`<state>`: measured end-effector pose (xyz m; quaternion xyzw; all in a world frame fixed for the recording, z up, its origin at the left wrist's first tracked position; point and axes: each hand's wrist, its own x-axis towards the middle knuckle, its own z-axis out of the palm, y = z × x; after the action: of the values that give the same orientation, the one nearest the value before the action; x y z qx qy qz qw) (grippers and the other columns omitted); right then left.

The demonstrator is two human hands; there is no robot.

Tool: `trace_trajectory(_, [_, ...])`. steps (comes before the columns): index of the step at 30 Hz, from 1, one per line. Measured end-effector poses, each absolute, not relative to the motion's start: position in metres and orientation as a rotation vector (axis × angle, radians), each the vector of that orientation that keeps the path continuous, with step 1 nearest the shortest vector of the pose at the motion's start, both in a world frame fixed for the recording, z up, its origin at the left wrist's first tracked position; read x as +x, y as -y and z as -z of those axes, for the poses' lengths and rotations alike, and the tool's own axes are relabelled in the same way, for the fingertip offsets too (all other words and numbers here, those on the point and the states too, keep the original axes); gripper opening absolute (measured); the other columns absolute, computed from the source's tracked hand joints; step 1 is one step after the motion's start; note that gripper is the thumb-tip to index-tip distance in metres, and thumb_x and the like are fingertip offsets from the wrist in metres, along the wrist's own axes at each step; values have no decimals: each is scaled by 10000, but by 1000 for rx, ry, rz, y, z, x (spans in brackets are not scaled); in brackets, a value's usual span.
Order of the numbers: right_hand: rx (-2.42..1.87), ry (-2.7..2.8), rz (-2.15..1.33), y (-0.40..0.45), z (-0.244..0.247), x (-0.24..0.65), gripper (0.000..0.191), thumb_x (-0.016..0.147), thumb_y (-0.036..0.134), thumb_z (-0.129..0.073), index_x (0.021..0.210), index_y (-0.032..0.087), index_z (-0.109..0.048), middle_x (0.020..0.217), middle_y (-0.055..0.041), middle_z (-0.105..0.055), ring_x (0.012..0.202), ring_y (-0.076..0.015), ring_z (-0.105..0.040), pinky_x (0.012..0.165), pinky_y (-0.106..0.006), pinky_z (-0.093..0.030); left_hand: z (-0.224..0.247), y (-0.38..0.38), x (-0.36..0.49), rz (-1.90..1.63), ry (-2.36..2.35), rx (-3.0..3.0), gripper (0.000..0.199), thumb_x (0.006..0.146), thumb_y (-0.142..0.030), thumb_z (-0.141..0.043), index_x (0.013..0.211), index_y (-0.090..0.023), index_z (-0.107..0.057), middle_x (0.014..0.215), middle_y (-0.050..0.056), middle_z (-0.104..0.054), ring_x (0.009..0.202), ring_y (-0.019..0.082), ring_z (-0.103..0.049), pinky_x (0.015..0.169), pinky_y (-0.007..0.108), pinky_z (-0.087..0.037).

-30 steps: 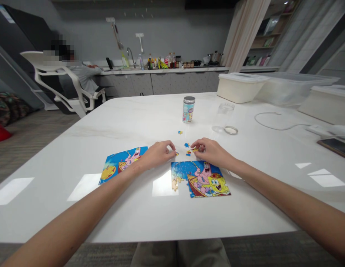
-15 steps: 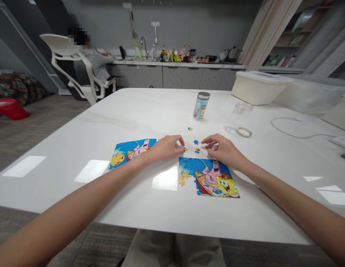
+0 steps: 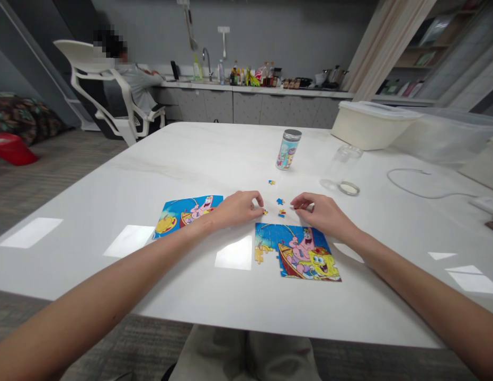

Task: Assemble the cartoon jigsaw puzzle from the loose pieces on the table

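My left hand (image 3: 241, 208) rests on the table with thumb and forefinger curled round a small jigsaw piece (image 3: 265, 212) at their tips. Opposite, my right hand (image 3: 321, 212) has its fingers drawn together on a jigsaw piece, mostly hidden, of which a small dark bit shows. Between the hands lie a blue piece (image 3: 280, 201) and a red-and-yellow piece (image 3: 281, 213). Farther back is another loose piece (image 3: 272, 182). Just below the hands lies the partly assembled jigsaw puzzle (image 3: 305, 251), with a gap at its lower left. A matching picture sheet (image 3: 167, 225) is partly covered by my left forearm.
A cartoon-printed tin (image 3: 288, 151) stands behind the pieces. To the right are a clear jar (image 3: 343, 161), a round lid (image 3: 349, 188), a cable (image 3: 409, 190) and a white bin (image 3: 371, 127). A person sits in a white chair (image 3: 129, 108) at the far counter.
My right fingers have drawn closer together, and the yellow piece at their tips is now mostly hidden. My left hand keeps its pose. The view has shifted slightly.
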<state>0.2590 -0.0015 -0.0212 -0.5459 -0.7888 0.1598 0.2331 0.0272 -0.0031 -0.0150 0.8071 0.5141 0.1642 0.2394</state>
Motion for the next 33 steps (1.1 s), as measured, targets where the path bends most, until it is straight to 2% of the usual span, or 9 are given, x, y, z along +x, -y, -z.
trace_trajectory(3, [-1459,2186,-376,0,24,261,192,694,112,-564,840,190,-663,892,-40,-678,787,-174,-626,690,-278,-489,14,4,28,-440,-1408,2198,181,798,-322,-519,908,-213,-612,564,-19,-575,519,133,-476,563,267,-314])
trace_trajectory(5, [-1442,2216,-358,-1,24,262,222,676,78,-549,835,183,-664,923,-50,-666,793,-174,-623,690,-278,-488,13,4,28,-439,-1400,2196,174,795,-317,-518,903,-214,-608,556,-24,-567,507,129,-465,558,265,-311])
trace_trajectory(8, [-1440,2233,-394,-1,23,263,308,627,4,-498,820,178,-663,891,-46,-671,771,-166,-624,676,-267,-487,14,4,27,-455,-1391,2195,174,794,-325,-518,895,-214,-607,552,-25,-563,495,125,-452,550,264,-308])
trace_trajectory(12, [-1454,2205,-442,-1,23,262,319,614,3,-503,824,178,-668,840,-37,-681,728,-160,-620,642,-254,-488,16,3,27,-453,-1399,2197,186,791,-330,-517,898,-214,-615,553,-22,-568,498,131,-458,554,267,-309])
trace_trajectory(20, [-1481,2208,-389,-2,26,262,257,676,61,-542,854,183,-679,855,-40,-644,705,-150,-589,654,-261,-469,15,3,26,-452,-1404,2199,188,773,-308,-509,897,-222,-621,573,-17,-587,512,135,-471,566,264,-327])
trace_trajectory(26, [-1479,2178,-358,-2,27,260,174,742,115,-549,829,190,-680,874,-45,-604,754,-159,-593,717,-278,-467,12,5,25,-431,-1361,2238,200,710,-228,-515,878,-213,-623,534,-36,-520,490,122,-433,548,255,-315])
trace_trajectory(33, [-1490,2183,-352,0,25,259,151,801,171,-542,844,186,-685,896,-58,-598,790,-172,-591,758,-300,-466,12,5,25,-444,-1358,2221,152,751,-249,-506,848,-208,-615,520,-39,-498,466,108,-397,531,254,-296])
